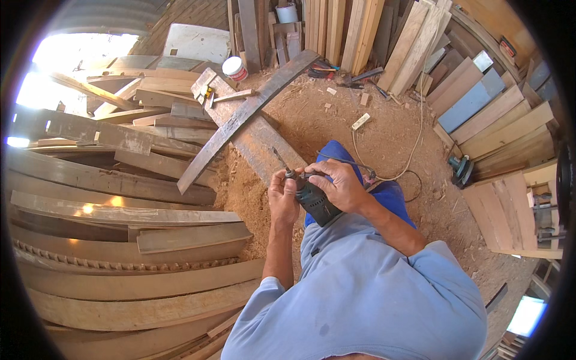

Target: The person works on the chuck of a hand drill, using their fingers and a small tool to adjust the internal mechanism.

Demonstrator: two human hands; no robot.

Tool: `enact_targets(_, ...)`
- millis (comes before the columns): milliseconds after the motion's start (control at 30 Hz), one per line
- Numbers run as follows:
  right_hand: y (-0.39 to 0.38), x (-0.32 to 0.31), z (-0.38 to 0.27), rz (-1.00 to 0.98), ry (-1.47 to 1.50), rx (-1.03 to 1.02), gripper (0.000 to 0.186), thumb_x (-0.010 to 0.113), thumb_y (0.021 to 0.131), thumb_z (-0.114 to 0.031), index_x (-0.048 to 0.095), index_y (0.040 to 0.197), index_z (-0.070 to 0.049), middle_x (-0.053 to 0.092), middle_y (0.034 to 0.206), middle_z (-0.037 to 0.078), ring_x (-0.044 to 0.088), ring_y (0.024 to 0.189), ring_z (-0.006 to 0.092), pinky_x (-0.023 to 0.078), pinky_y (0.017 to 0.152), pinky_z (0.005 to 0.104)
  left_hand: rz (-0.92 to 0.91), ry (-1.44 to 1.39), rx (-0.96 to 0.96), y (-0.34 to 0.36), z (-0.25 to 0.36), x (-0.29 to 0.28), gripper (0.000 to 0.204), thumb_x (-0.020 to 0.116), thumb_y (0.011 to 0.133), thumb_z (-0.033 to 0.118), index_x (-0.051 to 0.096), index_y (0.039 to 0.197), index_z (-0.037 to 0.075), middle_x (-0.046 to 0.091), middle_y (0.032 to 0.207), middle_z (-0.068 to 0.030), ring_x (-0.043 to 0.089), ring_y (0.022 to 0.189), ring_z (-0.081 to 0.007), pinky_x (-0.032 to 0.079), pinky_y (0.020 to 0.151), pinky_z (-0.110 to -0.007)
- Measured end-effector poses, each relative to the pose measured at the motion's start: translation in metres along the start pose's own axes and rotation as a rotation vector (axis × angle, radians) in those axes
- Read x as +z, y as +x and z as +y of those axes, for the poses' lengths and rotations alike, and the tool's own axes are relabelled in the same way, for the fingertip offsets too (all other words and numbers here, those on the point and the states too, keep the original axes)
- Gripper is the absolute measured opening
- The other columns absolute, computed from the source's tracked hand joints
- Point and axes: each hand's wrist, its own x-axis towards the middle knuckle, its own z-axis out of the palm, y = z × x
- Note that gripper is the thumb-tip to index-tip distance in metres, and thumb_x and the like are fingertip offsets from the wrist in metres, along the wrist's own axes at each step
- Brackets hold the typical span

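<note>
A dark green power drill rests against my lap, its long drill bit pointing up and away to the left. My left hand is closed around the drill's chuck, the thumb and fingers at its left side. From the right, my right hand pinches at the side of the chuck; a small dark piece shows between its fingers, too small to make out. Just beyond the drill lies a broad, worn plank, with a long, dark board crossing it at a slant.
Stacked boards fill the left side. A yellow and black tool and a white bucket are near the plank's far end. To the right, a cord loops over the sawdust-covered floor near a green power tool and leaning boards.
</note>
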Motion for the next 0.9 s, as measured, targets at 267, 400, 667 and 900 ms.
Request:
enact_targets(267, 0.0, 0.006, 0.011, 0.055, -0.068, -0.073, 0.018, 0.068, 0.09, -0.011, 0.069, 0.106, -0.002, 0.072, 0.097, 0.017, 0.064, 0.086, 0.0349, 0.05, 0.078, 0.0419, -0.015, -0.004, -0.068, 0.0, 0.007, 0.001, 0.034, 0.056, 0.104, 0.025, 0.059, 0.124, -0.002, 0.068, 0.112, -0.0105, 0.065, 0.101, -0.0175, 0.053, 0.09, -0.032)
enact_targets(400, -0.001, 0.007, 0.015, 0.057, -0.106, -0.118, 0.019, 0.072, 0.088, -0.012, 0.07, 0.105, -0.004, 0.069, 0.092, 0.015, 0.065, 0.086, 0.0324, 0.052, 0.079, 0.0406, -0.033, -0.003, -0.07, 0.001, 0.009, 0.003, 0.035, 0.057, 0.103, 0.026, 0.059, 0.124, -0.002, 0.068, 0.11, -0.0096, 0.065, 0.101, -0.0171, 0.052, 0.089, -0.032)
enact_targets(667, 0.007, 0.003, 0.016, 0.036, -0.214, -0.253, 0.019, 0.072, 0.085, -0.01, 0.07, 0.104, -0.005, 0.068, 0.093, 0.012, 0.062, 0.087, 0.0315, 0.048, 0.08, 0.0415, -0.024, 0.026, -0.087, 0.003, 0.008, 0.0, 0.038, 0.061, 0.102, 0.026, 0.062, 0.123, -0.005, 0.069, 0.112, -0.009, 0.064, 0.101, -0.0146, 0.05, 0.092, -0.03)
enact_targets(900, 0.009, 0.003, 0.014, 0.039, -0.283, -0.323, 0.02, 0.071, 0.084, -0.007, 0.07, 0.103, -0.006, 0.069, 0.094, 0.009, 0.061, 0.089, 0.0302, 0.047, 0.082, 0.0412, -0.002, 0.056, -0.069, 0.004, 0.009, 0.003, 0.039, 0.061, 0.102, 0.027, 0.062, 0.124, -0.005, 0.07, 0.107, -0.008, 0.065, 0.095, -0.0138, 0.052, 0.087, -0.029)
